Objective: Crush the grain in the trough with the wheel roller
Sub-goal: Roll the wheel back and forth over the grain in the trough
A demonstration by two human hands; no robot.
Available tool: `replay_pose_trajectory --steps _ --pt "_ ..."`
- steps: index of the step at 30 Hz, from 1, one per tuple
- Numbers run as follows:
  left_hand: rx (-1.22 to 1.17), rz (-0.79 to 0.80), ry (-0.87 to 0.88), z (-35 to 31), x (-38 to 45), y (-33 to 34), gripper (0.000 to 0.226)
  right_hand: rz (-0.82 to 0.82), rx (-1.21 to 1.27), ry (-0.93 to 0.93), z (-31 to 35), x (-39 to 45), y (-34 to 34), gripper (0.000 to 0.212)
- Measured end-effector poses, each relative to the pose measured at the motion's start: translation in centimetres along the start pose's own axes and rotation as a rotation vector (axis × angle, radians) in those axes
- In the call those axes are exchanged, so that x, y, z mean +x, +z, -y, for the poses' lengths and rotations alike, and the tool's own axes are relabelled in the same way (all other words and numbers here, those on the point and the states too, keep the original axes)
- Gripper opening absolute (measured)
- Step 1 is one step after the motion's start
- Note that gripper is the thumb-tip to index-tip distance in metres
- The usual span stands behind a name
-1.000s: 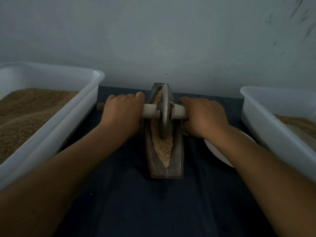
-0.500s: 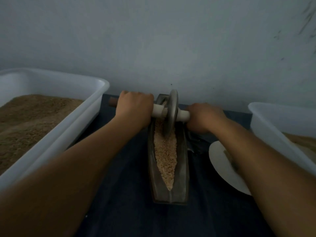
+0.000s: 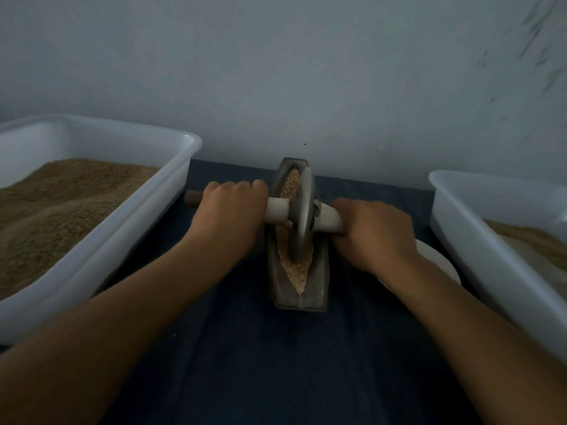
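My forearms reach forward over the dark cloth [image 3: 245,363]. The boat-shaped trough [image 3: 319,283] lies lengthwise in front of me, crushed grain [image 3: 299,274] heaped in its groove. My left hand [image 3: 228,216] curls its fingers round the axle on one side, and my right hand [image 3: 372,233] grips the other side. Between them the wheel roller [image 3: 302,213] stands upright in the grain. A white plate [image 3: 435,262] peeks out under my right wrist. White tubs [image 3: 171,185] of grain flank me, against the wall [image 3: 276,72].
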State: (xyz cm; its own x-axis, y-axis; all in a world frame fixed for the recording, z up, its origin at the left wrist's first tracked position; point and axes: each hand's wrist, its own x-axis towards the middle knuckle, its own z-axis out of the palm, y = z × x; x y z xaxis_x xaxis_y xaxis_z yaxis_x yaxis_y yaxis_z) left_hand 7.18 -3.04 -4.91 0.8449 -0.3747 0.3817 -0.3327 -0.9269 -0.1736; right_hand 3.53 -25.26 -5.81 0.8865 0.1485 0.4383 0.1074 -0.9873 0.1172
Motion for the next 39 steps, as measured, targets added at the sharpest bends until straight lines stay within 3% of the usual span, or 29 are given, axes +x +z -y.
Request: replay_pose_trajectory --steps 5,14,21,29,39 --pt "0.037 -0.105 0.001 -0.9 -3.1 -1.1 0.042 -0.021 0.079 -0.036 0.1 -2.7 -1.5 0.017" --pt "-0.043 0.011 -0.019 -0.3 -1.1 -0.1 0.048 -0.05 -0.044 -0.061 0.2 -0.7 -0.2 0.022" --pt "0.001 0.1 -0.053 0.4 4.6 1.3 0.032 0.121 0.015 0.059 -1.1 4.7 1.9 0.025" --pt "-0.002 0.278 -0.065 1.1 9.1 1.8 0.038 0.293 -0.004 0.052 -2.5 10.3 3.0 0.033" --pt "0.044 0.256 -0.035 0.8 7.2 1.2 0.032 0.146 -0.013 0.054 -1.7 6.3 2.4 0.022"
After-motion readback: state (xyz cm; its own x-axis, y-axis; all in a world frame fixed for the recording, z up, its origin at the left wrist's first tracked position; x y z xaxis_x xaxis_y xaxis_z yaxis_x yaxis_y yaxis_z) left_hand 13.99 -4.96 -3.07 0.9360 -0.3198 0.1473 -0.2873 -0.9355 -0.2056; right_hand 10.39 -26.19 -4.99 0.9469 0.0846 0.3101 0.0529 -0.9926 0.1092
